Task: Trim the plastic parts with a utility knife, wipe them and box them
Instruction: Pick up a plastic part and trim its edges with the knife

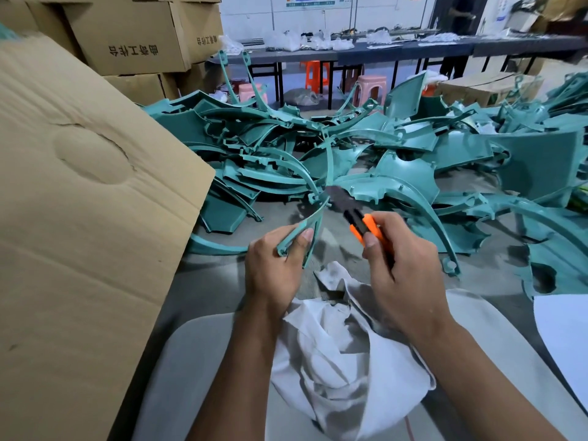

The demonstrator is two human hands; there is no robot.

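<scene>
My left hand [273, 268] grips the near end of a thin curved teal plastic part [313, 219], which rises away from me toward the pile. My right hand [404, 265] holds an orange and black utility knife [361, 222], thumb on its body, the blade pointing up-left and meeting the far end of the held part. A crumpled white cloth [331, 354] lies in my lap below both hands. A big heap of teal plastic parts [397, 154] covers the grey table [350, 249] ahead.
A large open cardboard box flap [82, 202] leans at the left, with stacked cartons [133, 36] behind it. A white sheet [563, 338] lies at the right edge. Stools [370, 87] and a long dark bench [413, 47] with bags stand across the room.
</scene>
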